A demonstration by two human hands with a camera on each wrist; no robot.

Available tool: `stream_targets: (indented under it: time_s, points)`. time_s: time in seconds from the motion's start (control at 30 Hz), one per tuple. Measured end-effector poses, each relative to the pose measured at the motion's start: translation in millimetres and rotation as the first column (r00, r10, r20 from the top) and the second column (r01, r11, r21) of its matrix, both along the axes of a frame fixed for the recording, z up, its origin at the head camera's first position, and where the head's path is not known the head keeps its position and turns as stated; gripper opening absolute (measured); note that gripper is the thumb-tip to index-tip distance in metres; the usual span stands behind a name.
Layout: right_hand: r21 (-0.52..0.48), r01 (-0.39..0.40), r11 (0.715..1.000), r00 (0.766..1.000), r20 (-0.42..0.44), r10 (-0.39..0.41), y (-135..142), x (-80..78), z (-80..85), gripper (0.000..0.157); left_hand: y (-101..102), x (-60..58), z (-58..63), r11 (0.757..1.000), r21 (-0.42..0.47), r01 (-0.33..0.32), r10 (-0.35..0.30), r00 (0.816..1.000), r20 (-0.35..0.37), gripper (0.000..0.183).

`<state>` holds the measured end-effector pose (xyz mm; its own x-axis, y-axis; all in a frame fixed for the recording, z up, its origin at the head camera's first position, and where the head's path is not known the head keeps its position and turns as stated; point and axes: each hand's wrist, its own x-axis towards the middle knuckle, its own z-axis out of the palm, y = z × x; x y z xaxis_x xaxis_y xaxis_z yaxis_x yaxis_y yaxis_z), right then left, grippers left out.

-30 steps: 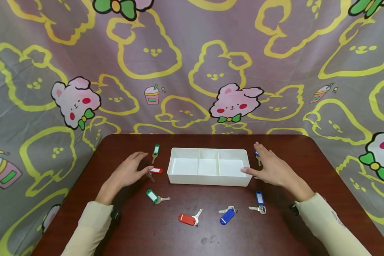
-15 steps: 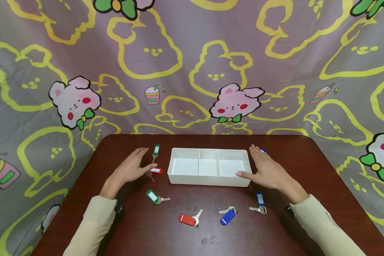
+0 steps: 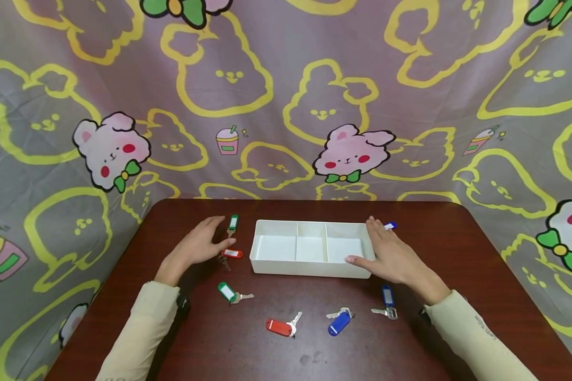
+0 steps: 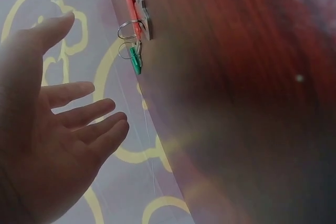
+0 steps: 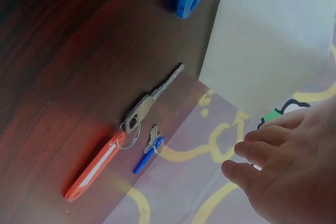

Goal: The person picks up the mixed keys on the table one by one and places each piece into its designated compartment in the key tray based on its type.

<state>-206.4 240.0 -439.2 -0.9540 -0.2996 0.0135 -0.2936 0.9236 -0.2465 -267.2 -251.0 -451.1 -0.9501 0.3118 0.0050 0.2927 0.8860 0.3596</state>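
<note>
A white box [image 3: 310, 269] with three compartments stands on the table, nothing in them. My left hand [image 3: 195, 248] hovers left of it, fingers relaxed, above and beside a red-tagged key [image 3: 232, 254] and a green-tagged key [image 3: 233, 222]. Over the box's right end is my right hand [image 3: 395, 256], its thumb in front of the right compartment; whether it touches the wall I cannot tell. Behind that hand a blue key tag [image 3: 390, 226] partly shows. The right wrist view reveals another red-tagged key [image 5: 94, 166], hidden from the head view. Neither hand holds anything.
Nearer the front lie a green-tagged key [image 3: 227, 292], a red-tagged key [image 3: 279, 327], a blue-tagged key [image 3: 339, 323] and another blue-tagged key [image 3: 387, 296]. The brown table [image 3: 248, 360] meets a patterned curtain [image 3: 267, 106] at its back and sides.
Both hands have drifted inward: the left a little to the right, the right leftward onto the box's end. The far blue tag shows on the other side of the right hand's fingers. The keys stay put.
</note>
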Motion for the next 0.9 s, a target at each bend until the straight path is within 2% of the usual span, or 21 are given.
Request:
stream_targets:
  time_s: [0.47,0.9]
  points:
    - [0.027,-0.016,1.0,1.0,-0.013,0.016,-3,-0.3,-7.1,0.122,6,-17.0,1.9,0.998,-0.053,0.017,-0.018,1.0,-0.006,0.093]
    - [0.008,-0.007,1.0,1.0,0.003,0.007,-3,0.7,-11.0,0.122,10,-30.2,-3.4,0.996,-0.082,0.024,-0.022,0.999,0.029,0.095]
